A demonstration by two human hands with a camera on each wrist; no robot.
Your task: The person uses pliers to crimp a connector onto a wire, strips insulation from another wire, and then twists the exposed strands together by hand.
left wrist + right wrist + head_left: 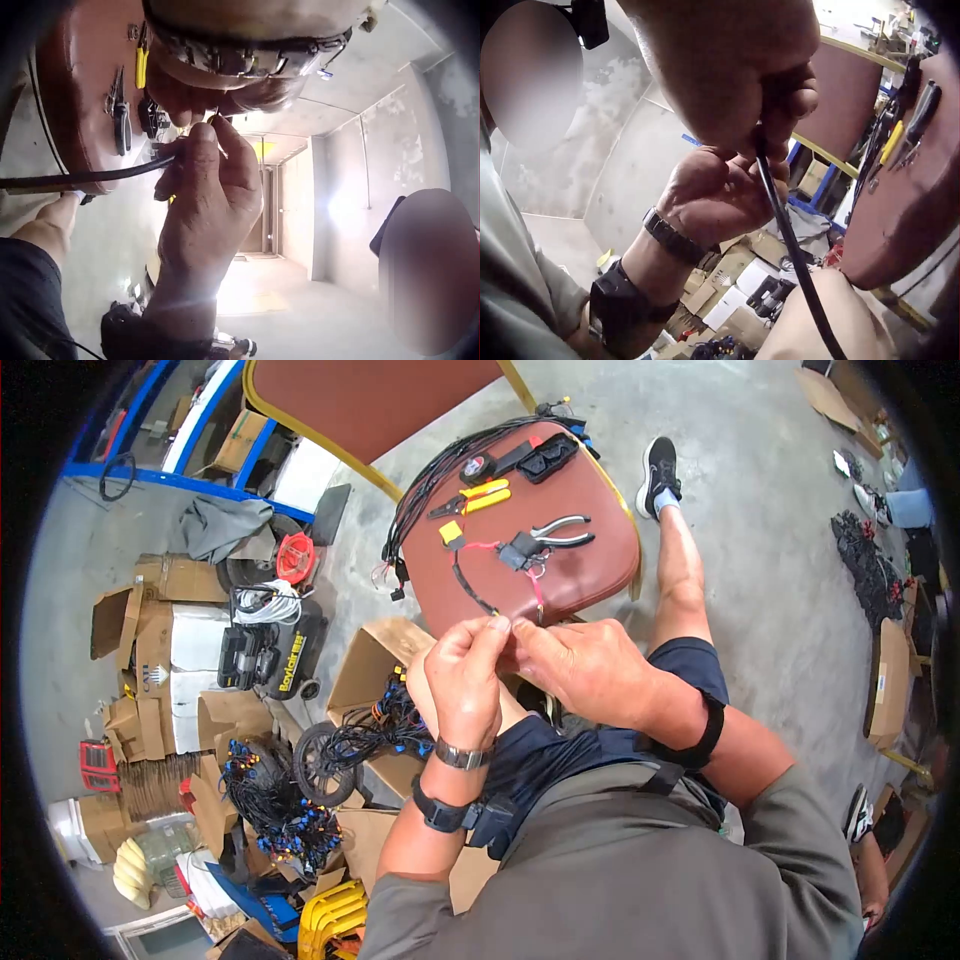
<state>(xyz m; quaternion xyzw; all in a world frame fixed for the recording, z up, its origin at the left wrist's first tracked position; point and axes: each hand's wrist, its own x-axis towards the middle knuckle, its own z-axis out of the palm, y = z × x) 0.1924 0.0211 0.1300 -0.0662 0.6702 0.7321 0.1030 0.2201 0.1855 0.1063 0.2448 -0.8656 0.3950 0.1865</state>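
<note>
In the head view my two hands meet fingertip to fingertip at the near edge of a brown chair seat (590, 585). My left hand (466, 678) pinches the end of a black-sleeved wire (465, 582) that runs from a yellow connector (452, 535). My right hand (595, 668) pinches a black cable, and the wrist views show this cable (112, 175) trailing out of its fingers (804, 101). Fingers hide the spot where the ends come together. A black module (520, 551) with red wires lies on the seat, beside pliers (565, 540).
Yellow-handled wire strippers (484, 497), a tape roll (478, 468) and a black case (548, 458) lie farther back on the seat. A bundle of black cables (420, 490) follows its left edge. Cardboard boxes (375, 660) and tangled wiring harnesses (285, 810) crowd the floor at left.
</note>
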